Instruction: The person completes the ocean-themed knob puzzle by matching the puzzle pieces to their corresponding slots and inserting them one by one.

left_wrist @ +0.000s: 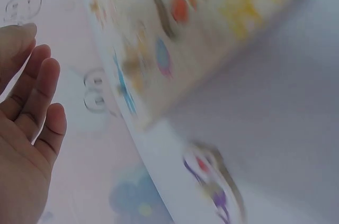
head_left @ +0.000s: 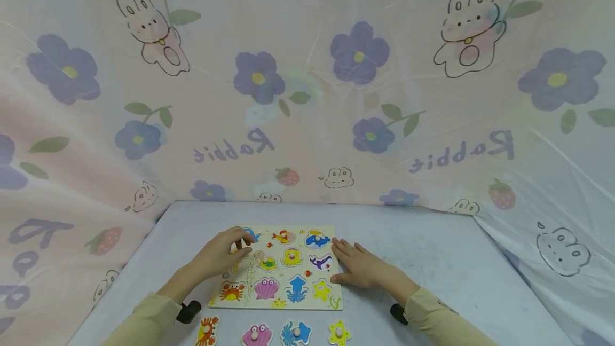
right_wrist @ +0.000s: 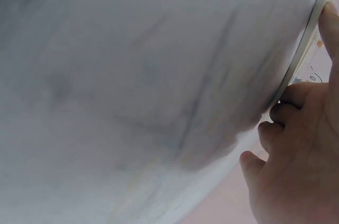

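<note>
The left hand, loosely bent and empty, overhangs the left of a cream rectangular sea-animal puzzle board; the right hand, fingers straight, touches its right edge. Its long axis runs hand to hand. Only the left wrist view shows a purple-marked white piece. Beyond, pale floral cloth reads mirrored "Rabbit".

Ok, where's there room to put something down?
Bare white table lies right of the right hand, and behind the cream rectangular puzzle board up to the pale flowered cloth. It's crowded in front of the board: orange crab, pink shell, blue squid and yellow starfish pieces.
</note>
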`<state>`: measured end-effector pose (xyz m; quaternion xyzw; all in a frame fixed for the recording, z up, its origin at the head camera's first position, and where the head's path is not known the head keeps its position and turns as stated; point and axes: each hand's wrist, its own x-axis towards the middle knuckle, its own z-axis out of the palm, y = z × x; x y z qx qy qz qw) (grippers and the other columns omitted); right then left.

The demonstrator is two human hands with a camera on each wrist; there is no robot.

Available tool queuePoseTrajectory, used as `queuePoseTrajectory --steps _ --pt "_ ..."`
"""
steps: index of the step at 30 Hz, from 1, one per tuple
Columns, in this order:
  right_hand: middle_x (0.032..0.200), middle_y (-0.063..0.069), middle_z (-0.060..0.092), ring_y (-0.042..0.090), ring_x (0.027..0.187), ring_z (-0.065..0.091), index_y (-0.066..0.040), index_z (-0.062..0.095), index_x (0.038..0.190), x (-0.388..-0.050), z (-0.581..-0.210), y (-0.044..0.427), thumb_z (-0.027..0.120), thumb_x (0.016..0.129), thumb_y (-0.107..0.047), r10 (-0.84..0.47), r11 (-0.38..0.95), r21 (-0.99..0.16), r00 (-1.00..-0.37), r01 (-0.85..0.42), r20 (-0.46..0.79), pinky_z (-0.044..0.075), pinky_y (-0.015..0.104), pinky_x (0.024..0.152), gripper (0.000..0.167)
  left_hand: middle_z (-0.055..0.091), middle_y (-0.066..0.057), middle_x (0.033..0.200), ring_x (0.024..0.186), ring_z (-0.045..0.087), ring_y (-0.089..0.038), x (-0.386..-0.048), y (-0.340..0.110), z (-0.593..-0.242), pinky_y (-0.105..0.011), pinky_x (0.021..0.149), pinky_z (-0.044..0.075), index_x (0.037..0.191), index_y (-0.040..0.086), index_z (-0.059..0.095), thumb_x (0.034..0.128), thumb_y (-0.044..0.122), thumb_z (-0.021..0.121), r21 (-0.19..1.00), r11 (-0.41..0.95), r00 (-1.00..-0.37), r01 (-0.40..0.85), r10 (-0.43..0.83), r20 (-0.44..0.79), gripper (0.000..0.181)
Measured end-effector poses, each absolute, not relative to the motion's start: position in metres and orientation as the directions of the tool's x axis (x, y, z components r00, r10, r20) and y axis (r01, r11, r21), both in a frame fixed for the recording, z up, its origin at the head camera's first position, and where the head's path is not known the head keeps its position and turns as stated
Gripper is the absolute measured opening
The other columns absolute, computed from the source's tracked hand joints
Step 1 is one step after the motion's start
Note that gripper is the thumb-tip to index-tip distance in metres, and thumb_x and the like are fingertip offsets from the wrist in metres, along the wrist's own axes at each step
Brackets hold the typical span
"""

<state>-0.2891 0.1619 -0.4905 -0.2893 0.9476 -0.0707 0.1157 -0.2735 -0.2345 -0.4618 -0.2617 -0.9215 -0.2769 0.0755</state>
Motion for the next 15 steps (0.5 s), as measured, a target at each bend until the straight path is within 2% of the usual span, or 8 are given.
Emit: queuePoseTrajectory --steps 3,7,15 --pt "0.172 0.006 0.020 0.030 0.158 0.019 -0.009 0.031 0.163 -0.289 -0.492 0.162 0.055 0.096 -0.069 -0.563 0.824 -0.191 -0.806 -0.533 -0.180 0.019 0.056 0.125 0.093 0.068 0.002 0.107 0.087 0.057 -0.005 -0.268 -0.250 -0.462 -0.036 0.075 0.054 0.115 0.011 0.072 0.0954 0.008 0.075 0.471 0.735 -0.873 0.488 0.395 0.287 0.020" --pt "0.172 0.005 0.022 0.029 0.158 0.021 -0.009 0.032 0.163 -0.288 -0.491 0.161 0.056 0.096 -0.068 -0.559 0.827 -0.191 -0.810 -0.529 -0.176 0.020 0.055 0.125 0.092 0.067 0.007 0.105 0.086 0.057 -0.003 -0.261 -0.272 -0.466 -0.030 0.072 0.052 0.112 0.012 0.072 0.0935 0.005 0.076 0.466 0.762 -0.892 0.448 0.350 0.285 0.020" --pt "0.172 0.005 0.023 0.029 0.158 0.021 -0.009 0.033 0.163 -0.285 -0.489 0.161 0.057 0.096 -0.068 -0.559 0.826 -0.199 -0.812 -0.527 -0.171 0.020 0.055 0.125 0.092 0.067 0.006 0.100 0.080 0.056 -0.001 -0.248 -0.311 -0.471 -0.024 0.065 0.048 0.107 0.012 0.074 0.0916 0.006 0.078 0.465 0.805 -0.927 0.368 0.282 0.246 0.017"
